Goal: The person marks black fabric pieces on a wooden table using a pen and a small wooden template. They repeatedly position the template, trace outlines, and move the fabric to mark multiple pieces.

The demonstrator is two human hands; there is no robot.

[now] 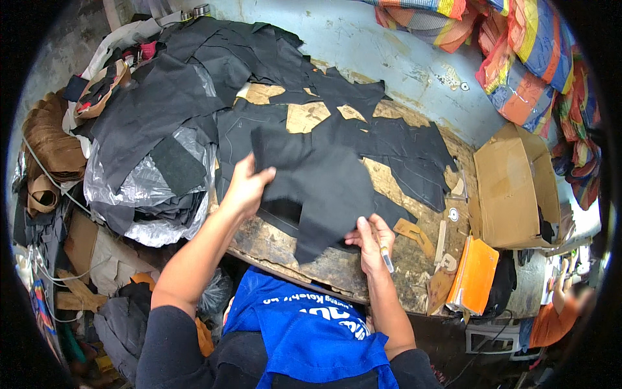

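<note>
A large black leather-like sheet (317,175) with an irregular outline is lifted over the workbench between my hands. My left hand (246,185) pinches its left edge, thumb on top. At its lower right edge, my right hand (372,240) grips the same sheet with closed fingers. A pen (387,259) with a clear barrel is also tucked in that right hand, pointing down. Beneath and beyond the lifted sheet lie more black pieces (408,149), some with pale outlines drawn on them. The fingers under the sheet are partly hidden.
A worn wooden workbench (259,243) stands against a pale blue wall. Black sheets and plastic wrap (146,211) pile up at left. To the right are a cardboard box (512,188), an orange book or folder (475,275) and brown templates (414,236). Another person's arm (560,305) shows far right.
</note>
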